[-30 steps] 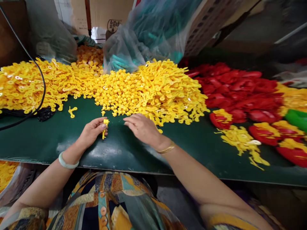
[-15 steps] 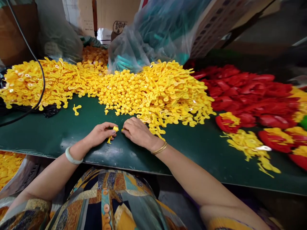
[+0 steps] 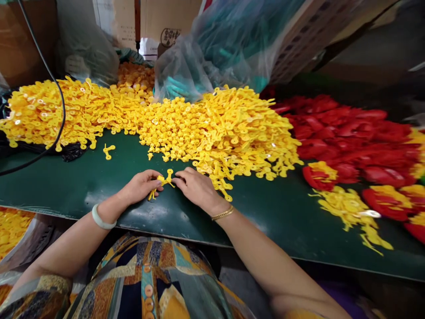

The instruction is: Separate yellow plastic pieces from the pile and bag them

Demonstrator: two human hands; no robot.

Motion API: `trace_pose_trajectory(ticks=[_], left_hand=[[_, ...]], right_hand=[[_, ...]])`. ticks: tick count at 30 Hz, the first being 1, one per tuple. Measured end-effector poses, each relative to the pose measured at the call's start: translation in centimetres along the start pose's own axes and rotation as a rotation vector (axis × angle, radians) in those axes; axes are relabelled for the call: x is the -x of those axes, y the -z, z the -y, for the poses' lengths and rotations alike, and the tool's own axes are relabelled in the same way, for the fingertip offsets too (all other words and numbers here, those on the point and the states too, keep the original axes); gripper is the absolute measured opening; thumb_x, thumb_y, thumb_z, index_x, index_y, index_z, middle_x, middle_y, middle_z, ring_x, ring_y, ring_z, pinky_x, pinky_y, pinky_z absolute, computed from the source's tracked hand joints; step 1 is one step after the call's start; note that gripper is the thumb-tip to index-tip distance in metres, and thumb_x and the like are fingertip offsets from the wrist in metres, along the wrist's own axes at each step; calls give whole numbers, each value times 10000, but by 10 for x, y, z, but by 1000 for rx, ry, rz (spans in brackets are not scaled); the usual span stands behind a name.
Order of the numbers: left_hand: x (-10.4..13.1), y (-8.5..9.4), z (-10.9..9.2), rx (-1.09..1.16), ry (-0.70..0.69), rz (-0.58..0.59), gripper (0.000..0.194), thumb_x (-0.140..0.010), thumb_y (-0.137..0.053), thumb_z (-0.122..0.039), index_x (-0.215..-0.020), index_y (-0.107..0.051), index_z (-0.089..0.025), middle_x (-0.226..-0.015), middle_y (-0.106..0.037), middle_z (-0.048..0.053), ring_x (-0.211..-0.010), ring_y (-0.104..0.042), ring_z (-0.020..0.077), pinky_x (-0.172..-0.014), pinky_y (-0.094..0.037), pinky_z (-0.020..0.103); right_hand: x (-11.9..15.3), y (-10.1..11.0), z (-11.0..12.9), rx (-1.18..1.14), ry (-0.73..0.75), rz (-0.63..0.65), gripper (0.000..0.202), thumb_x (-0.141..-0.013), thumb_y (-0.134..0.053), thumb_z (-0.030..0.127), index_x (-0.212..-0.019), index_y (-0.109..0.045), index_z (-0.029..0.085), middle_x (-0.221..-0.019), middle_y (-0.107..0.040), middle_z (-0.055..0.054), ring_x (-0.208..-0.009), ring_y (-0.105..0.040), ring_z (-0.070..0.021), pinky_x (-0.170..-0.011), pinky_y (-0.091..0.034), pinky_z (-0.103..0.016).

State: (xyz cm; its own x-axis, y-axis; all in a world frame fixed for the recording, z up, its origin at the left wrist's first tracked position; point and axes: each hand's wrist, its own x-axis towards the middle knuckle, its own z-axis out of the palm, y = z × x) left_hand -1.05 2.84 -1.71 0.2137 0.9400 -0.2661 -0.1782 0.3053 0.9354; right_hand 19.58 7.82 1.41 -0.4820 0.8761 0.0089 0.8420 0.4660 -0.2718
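My left hand (image 3: pixel 143 184) pinches a small yellow plastic block (image 3: pixel 161 179) between thumb and fingers just above the table. Thin yellow prongs (image 3: pixel 152 194) hang below its fingers. A branched yellow plastic piece (image 3: pixel 169 175) with a round ringed end meets that block, one arm pointing up and another down to the right. My right hand (image 3: pixel 195 188) has its thumb and fingers closed at the near side of this branched piece; the exact contact is partly hidden. Behind my hands spreads a heap of small yellow plastic parts (image 3: pixel 169 128).
A loose branched piece (image 3: pixel 108 151) lies on the green table (image 3: pixel 79 186). More yellow branched parts (image 3: pixel 245 133) are heaped behind. Red plastic shells (image 3: pixel 352 133) and yellow strips (image 3: pixel 348 208) lie at the right. A black cable (image 3: pixel 61 106) loops at the left; a clear bag (image 3: pixel 186 66) stands behind.
My right hand has drawn slightly right, and the branched yellow piece now shows between my hands. My left hand stays nearly in place, gripping the block. The view has shifted slightly.
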Motion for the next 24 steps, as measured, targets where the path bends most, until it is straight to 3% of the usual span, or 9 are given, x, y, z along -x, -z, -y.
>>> trace_pose_trajectory(ticks=[6, 10, 13, 17, 21, 24], left_hand=[[0, -1, -3, 59, -24, -17, 401, -727, -790, -370, -1005, -628, -130, -977, -671, 78, -828, -677, 168, -698, -561, 288], [4, -3, -10, 115, -79, -4, 414, -723, -795, -386, -1000, -633, -124, -950, -678, 80, -879, -675, 189, -735, -562, 303], [6, -4, -13, 135, -120, 28, 395, -734, -786, -386, -994, -643, -126, -952, -683, 85, -882, -677, 200, -734, -560, 312], [8, -4, -14, 154, -139, 31, 396, -731, -788, -385, -1003, -658, -128, -926, -691, 82, -846, -675, 191, -739, -556, 321], [7, -3, -13, 179, -139, 34, 398, -739, -784, -381, -1029, -667, -135, -912, -695, 74, -836, -671, 177, -765, -547, 314], [7, -2, -11, 226, -146, 51, 403, -748, -777, -383, -1051, -662, -144, -930, -699, 73, -824, -671, 168, -777, -541, 312]], right_hand=[[-9, -19, 11, -591, 22, -11, 219, -905, -552, 344, -957, -734, 235, -977, -697, -37, -866, -656, -171, -805, -500, -306], [-11, -17, 13, -1017, -100, 13, 196, -823, -644, 371, -892, -705, 198, -861, -708, -20, -717, -642, -149, -711, -540, -301], [-11, -14, 16, -1202, -174, 13, 261, -739, -731, 371, -923, -695, 190, -852, -706, -13, -730, -644, -146, -712, -545, -300], [-10, -10, 18, -1219, -132, 151, 327, -775, -705, 424, -991, -728, 181, -901, -732, -33, -829, -661, -168, -828, -528, -341], [-8, -8, 18, -1097, -68, 101, 308, -803, -679, 438, -963, -746, 184, -904, -738, -23, -852, -644, -169, -869, -494, -338], [-7, -10, 19, -1133, -65, 25, 307, -792, -687, 441, -964, -743, 194, -874, -732, -14, -817, -639, -163, -834, -500, -323]])
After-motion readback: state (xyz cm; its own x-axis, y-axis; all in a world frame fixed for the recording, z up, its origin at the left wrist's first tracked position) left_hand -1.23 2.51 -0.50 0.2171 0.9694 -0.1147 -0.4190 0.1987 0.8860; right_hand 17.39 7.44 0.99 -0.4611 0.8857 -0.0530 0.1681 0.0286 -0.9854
